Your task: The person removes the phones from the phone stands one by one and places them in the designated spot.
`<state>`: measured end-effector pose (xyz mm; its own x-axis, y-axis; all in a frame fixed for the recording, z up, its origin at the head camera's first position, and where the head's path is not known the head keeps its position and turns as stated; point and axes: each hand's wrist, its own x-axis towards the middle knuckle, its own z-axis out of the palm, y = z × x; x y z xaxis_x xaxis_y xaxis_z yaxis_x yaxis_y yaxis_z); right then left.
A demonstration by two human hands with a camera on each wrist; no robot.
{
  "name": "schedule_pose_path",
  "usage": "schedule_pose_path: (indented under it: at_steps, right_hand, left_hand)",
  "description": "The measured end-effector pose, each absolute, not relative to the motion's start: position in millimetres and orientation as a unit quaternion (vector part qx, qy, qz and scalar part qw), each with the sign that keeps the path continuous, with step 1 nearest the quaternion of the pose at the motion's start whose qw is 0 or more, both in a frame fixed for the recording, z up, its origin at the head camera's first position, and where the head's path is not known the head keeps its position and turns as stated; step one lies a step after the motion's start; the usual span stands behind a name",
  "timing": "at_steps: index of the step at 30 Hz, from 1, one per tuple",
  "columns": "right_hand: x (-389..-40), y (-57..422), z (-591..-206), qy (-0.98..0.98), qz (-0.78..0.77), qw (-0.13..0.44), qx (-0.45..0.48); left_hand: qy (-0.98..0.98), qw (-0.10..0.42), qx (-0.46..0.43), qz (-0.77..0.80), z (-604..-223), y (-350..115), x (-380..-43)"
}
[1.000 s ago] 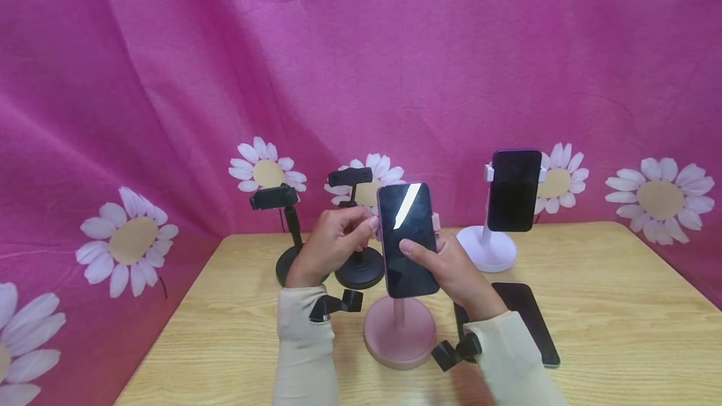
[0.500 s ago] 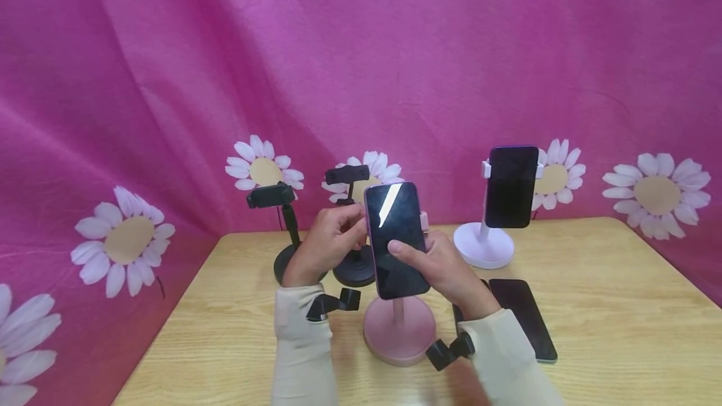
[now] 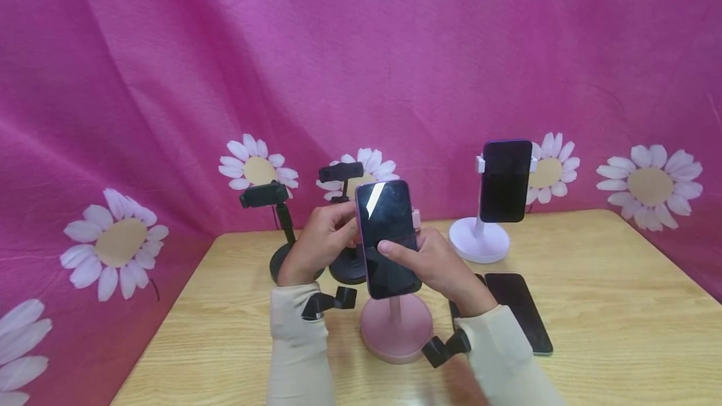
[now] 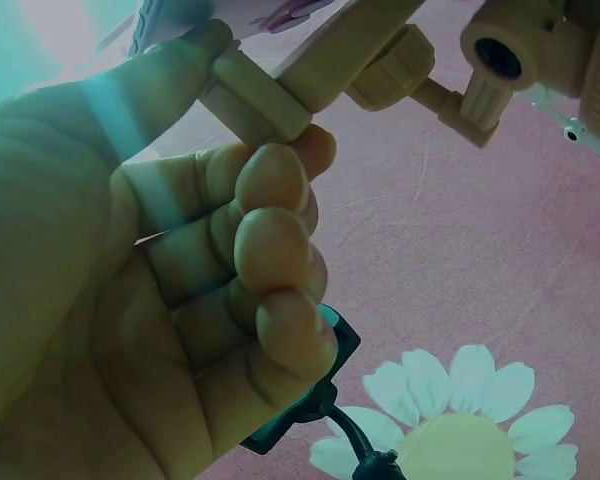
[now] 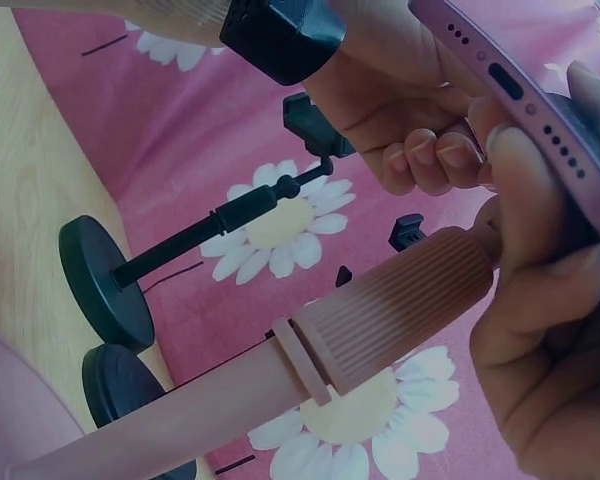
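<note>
1. Above the round base of the pink stand [image 3: 397, 334], the phone [image 3: 389, 215] stands up on end, leaning a little, with a bright white stripe shining on its glass.
2. The right hand [image 3: 445, 262] holds the phone. Its thumb lies on the glass and its fingers are behind, so this grip pinches the phone.
3. The left hand [image 3: 321, 240] is by the phone's other side. Its grip pinches one end of the pink clamp [image 4: 265, 95] with thumb and finger. I cannot tell how tightly the clamp hugs the phone.
4. Behind the left hand are two black stands, one at the left [image 3: 286, 224] and one nearer the middle [image 3: 341, 172].
5. Farther back, the white stand [image 3: 479, 240] holds a dark phone [image 3: 504, 180].
6. On the wooden tabletop [image 3: 598, 312], a flat phone [image 3: 519, 312] lies beside the right arm.
7. Behind everything hangs a pink cloth [image 3: 395, 67] with big white flowers.
</note>
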<state>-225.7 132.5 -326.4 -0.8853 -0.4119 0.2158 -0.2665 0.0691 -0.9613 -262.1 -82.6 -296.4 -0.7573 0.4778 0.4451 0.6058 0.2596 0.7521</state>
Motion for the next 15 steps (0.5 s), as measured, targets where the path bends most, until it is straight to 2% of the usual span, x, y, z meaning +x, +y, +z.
schedule_pose_path:
  at_steps: [15]
  right_hand:
    - [-222.2, 126.6, -323.6, 0.743, -0.624, 0.040, -0.237]
  left_hand:
    - [-0.784, 0.070, -0.329, -0.522, -297.1, -80.6, -261.8]
